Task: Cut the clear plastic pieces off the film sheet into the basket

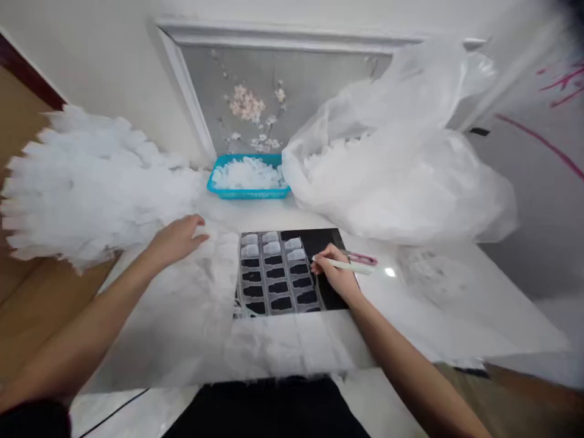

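Note:
My right hand (335, 271) is closed around a pale pen-like tool (349, 265), its tip over the right part of a black sheet. A pink tool (360, 258) lies beside it, partly hidden by the hand. On the black sheet (314, 240) is a clear grid with several dark cut-out shapes; white pieces (272, 247) fill the upper rows. My left hand (177, 240) is left of the sheet, fingers apart, at the edge of the white pieces near the pile; nothing shows between its fingers.
A large pile of white pieces (100, 182) covers the table's left. At the back stands a blue basket (249, 194) of white pieces. A big translucent bag (410, 182) fills the back right. Behind them is a framed flower picture (319, 79) against the wall.

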Tool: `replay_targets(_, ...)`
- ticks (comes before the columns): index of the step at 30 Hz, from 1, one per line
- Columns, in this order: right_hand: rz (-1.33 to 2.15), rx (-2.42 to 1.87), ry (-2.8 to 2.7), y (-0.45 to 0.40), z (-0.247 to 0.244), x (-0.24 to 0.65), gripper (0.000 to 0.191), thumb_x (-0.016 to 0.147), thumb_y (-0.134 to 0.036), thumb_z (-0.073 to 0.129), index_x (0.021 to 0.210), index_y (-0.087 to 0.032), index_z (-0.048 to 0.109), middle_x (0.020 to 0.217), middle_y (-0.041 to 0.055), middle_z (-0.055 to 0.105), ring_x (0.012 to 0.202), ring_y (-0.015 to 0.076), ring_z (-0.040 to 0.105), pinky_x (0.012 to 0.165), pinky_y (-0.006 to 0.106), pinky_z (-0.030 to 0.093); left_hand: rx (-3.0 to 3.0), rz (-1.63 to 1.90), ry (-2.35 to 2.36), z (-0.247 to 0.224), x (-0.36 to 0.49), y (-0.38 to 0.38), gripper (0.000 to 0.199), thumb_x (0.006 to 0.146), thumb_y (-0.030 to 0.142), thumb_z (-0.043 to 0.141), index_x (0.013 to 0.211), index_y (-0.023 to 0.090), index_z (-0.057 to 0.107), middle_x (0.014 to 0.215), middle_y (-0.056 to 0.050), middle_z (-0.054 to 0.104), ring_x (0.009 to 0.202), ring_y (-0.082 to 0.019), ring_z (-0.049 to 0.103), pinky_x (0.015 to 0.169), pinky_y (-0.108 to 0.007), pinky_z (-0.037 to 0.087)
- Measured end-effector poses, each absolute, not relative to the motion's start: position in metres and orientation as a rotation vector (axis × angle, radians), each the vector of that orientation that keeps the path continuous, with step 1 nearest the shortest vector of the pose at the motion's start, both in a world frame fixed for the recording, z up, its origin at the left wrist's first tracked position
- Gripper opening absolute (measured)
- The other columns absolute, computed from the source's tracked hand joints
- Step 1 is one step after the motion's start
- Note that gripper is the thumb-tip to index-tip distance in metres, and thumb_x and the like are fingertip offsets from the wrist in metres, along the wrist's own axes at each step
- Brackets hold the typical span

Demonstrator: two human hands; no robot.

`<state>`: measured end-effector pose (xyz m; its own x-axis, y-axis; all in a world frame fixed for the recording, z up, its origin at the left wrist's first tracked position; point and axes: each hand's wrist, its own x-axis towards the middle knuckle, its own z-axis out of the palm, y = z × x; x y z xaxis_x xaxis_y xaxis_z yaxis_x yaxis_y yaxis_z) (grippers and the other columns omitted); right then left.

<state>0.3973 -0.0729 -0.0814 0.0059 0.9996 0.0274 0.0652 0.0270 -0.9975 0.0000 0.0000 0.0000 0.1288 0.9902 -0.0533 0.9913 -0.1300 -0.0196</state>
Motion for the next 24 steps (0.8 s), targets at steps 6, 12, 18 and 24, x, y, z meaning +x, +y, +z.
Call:
replay_targets(6,1.169,-1.26,-1.26,-0.067,-0.091,0.4,0.024,0.081,-0.033,0.066,0.072,-0.023,0.045,0.062,-0.0025,0.065,0.052,0.014,0.062,0.05,0.025,0.051,2.719,0.322,1.342,0.001,0.137,-0.014,0.036,0.094,0.04,0.052,0.122,0.018,0.055,0.13,-0.01,0.057,0.115,-0.027,0.056,0.099,-0.039,0.045)
replay_targets(12,1.114,-1.314,-1.287,-0.069,-0.089,0.399,0.023,0.086,-0.043,0.063,0.082,-0.022,0.055,0.069,0.0006,0.068,0.058,0.0167,0.066,0.054,0.028,0.056,2.677,0.324,0.991,-0.034,0.203,-0.017,0.03,0.09,0.022,0.057,0.119,0.018,0.058,0.11,-0.009,0.066,0.104,-0.026,0.061,0.091,-0.039,0.048)
replay_targets(18,0.738,-1.325,-1.605,-0.068,-0.075,0.399,0.026,0.097,-0.042,0.051,0.108,-0.024,0.065,0.098,0.0069,0.072,0.089,0.0237,0.068,0.076,0.038,0.058,2.5,0.446,0.913,-0.057,0.189,-0.004,0.025,0.094,0.02,0.052,0.118,0.02,0.059,0.113,-0.008,0.069,0.103,-0.022,0.066,0.091,-0.036,0.049)
replay_targets(24,0.225,-1.069,-2.286,-0.047,-0.075,0.387,0.02,0.093,-0.027,0.059,0.112,-0.02,0.063,0.113,0.0142,0.064,0.105,0.0284,0.057,0.092,0.046,0.05,2.261,0.615,0.935,-0.072,0.181,0.003,0.023,0.093,0.021,0.053,0.116,0.022,0.056,0.105,-0.002,0.073,0.094,-0.017,0.07,0.082,-0.029,0.054)
